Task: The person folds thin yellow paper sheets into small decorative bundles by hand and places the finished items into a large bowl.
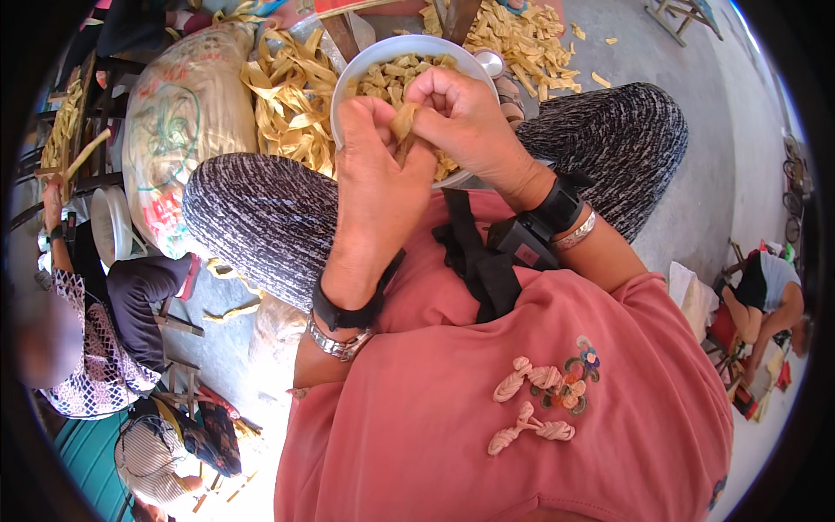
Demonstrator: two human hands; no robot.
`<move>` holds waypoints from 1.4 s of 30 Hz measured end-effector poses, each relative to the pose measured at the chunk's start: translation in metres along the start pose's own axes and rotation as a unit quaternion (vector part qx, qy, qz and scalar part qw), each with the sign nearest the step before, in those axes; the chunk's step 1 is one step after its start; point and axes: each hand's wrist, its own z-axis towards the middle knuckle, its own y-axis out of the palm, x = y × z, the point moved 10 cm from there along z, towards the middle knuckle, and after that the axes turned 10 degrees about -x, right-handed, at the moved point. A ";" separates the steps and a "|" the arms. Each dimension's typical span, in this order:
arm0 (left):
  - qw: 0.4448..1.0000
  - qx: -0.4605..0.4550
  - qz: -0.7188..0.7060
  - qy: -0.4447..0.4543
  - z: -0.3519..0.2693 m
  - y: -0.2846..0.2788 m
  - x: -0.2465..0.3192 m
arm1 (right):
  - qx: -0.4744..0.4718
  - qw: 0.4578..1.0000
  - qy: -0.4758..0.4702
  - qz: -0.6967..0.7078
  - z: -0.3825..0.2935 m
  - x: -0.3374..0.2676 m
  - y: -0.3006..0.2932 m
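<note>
My left hand (pixel 381 186) and my right hand (pixel 473 127) meet over a round pale basin (pixel 337 98) between my knees. Pinched between the fingers of both is a folded strip of tan, dry leaf-like material (pixel 404 122); its lower part is hidden by the left thumb. Beneath the hands, the basin holds many small folded tan pieces (pixel 385 79). To its left lies a heap of long, loose tan strips (pixel 287 104).
A bulging plastic sack (pixel 189 124) stands left of the strips. More folded pieces (pixel 515 42) lie on the floor beyond the basin, near a wooden stool (pixel 342 36). One person (pixel 98 339) sits at left, others sit at lower left and far right. A white bucket (pixel 111 225) stands at left.
</note>
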 end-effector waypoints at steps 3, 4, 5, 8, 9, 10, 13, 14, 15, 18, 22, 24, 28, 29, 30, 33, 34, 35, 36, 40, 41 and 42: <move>0.987 0.050 0.135 0.066 0.006 0.003 -0.001 | 0.044 0.999 -0.017 -0.010 -0.001 0.005 -0.008; 0.987 0.048 0.135 0.069 0.008 0.005 -0.003 | 0.044 0.999 -0.001 0.015 -0.001 0.012 -0.009; 0.987 0.045 0.135 0.072 0.009 0.006 -0.003 | 0.044 0.998 0.015 0.040 -0.001 0.017 -0.010; 0.999 0.023 0.012 0.044 0.009 0.006 -0.012 | -0.034 0.994 0.033 0.096 -0.001 0.003 -0.001; 0.997 0.010 -0.071 0.026 0.010 0.007 -0.014 | -0.040 0.995 0.016 0.086 -0.001 -0.001 -0.003; 0.988 -0.003 -0.154 0.009 0.011 0.009 -0.011 | -0.046 0.996 -0.002 0.076 -0.001 -0.005 -0.004; 0.957 -0.037 -0.287 -0.024 0.011 0.012 -0.009 | -0.048 0.996 -0.068 -0.014 -0.003 -0.026 -0.007; 0.950 -0.033 -0.311 -0.020 0.010 0.011 -0.007 | -0.046 0.993 -0.092 -0.053 -0.004 -0.034 -0.007; 0.942 -0.030 -0.335 -0.017 0.009 0.010 -0.005 | -0.049 0.991 -0.109 -0.068 -0.004 -0.039 -0.005; 0.934 -0.019 -0.356 -0.008 0.008 0.005 -0.002 | -0.060 0.981 -0.149 -0.108 -0.006 -0.050 -0.001; 0.951 -0.042 -0.305 0.001 0.008 0.005 0.002 | -0.114 0.989 -0.079 -0.049 -0.003 -0.044 -0.005; 0.967 -0.074 -0.242 -0.001 0.009 0.008 0.003 | -0.127 0.992 -0.004 -0.012 -0.001 -0.032 -0.010; 0.976 -0.155 -0.153 -0.015 0.007 0.018 0.004 | -0.166 0.985 0.035 0.004 -0.004 -0.021 -0.002; 0.978 -0.154 -0.141 -0.022 0.007 0.018 0.002 | -0.171 0.985 0.032 -0.009 -0.004 -0.019 -0.003; 0.980 -0.151 -0.127 -0.029 0.008 0.017 -0.001 | -0.178 0.983 0.028 -0.022 -0.003 -0.017 -0.004; 0.980 -0.148 -0.128 -0.043 0.008 0.016 -0.004 | -0.170 0.984 0.046 -0.027 -0.004 -0.013 -0.003; 0.978 -0.154 -0.135 -0.038 0.009 0.016 -0.004 | -0.160 0.985 0.062 0.000 -0.006 -0.011 -0.002; 0.976 -0.160 -0.141 -0.033 0.010 0.017 -0.005 | -0.149 0.985 0.078 0.027 -0.007 -0.008 -0.002; 0.979 -0.159 -0.126 -0.023 0.011 0.017 -0.004 | -0.113 0.988 0.083 0.058 -0.006 -0.004 -0.006; 0.982 -0.166 -0.094 0.002 0.011 0.021 -0.002 | -0.023 0.981 0.082 0.176 -0.005 0.020 -0.013; 0.981 -0.171 -0.095 0.005 0.010 0.023 -0.002 | -0.014 0.976 0.076 0.205 -0.005 0.024 -0.012; 0.981 -0.173 -0.087 0.001 0.011 0.024 -0.005 | -0.005 0.976 0.071 0.207 -0.004 0.027 -0.014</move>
